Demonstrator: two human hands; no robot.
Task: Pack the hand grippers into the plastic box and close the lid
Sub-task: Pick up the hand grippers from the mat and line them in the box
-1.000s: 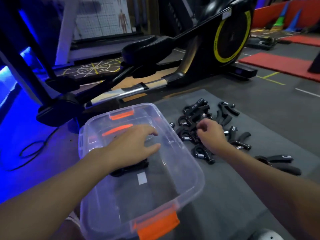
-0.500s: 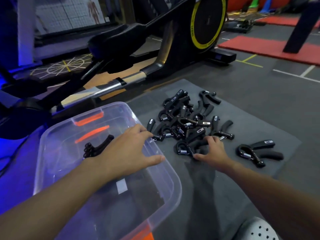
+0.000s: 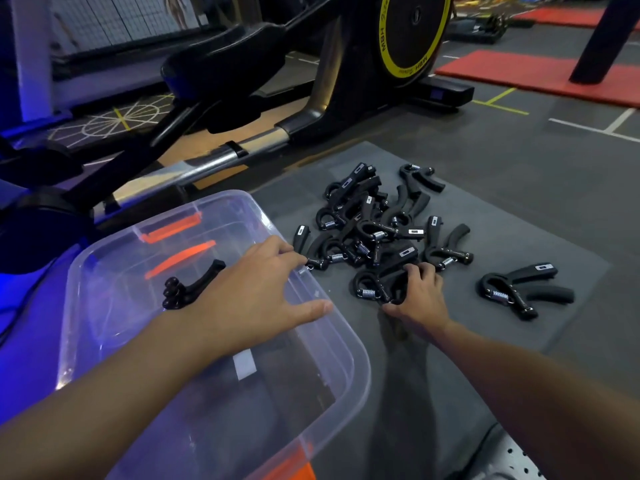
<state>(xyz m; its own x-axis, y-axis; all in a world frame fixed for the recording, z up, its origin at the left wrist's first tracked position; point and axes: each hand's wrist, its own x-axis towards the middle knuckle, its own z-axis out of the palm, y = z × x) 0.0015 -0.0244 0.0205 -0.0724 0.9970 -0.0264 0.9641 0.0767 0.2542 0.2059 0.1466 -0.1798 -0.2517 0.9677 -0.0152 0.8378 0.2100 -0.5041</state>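
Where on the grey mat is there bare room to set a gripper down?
Free: the mat between the pile and its far right edge, and the strip between the lone gripper and the right forearm. Crowded: the pile beside the box.

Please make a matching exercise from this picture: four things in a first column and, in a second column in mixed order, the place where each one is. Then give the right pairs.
Things
1. left hand
2. right hand
3. lone hand gripper
4. packed hand gripper

Places
A. alone on the grey mat, right of the pile
B. over the right rim of the plastic box
C. inside the plastic box
D. gripping the near hand gripper at the pile's near edge

Pairs: 1-B, 2-D, 3-A, 4-C
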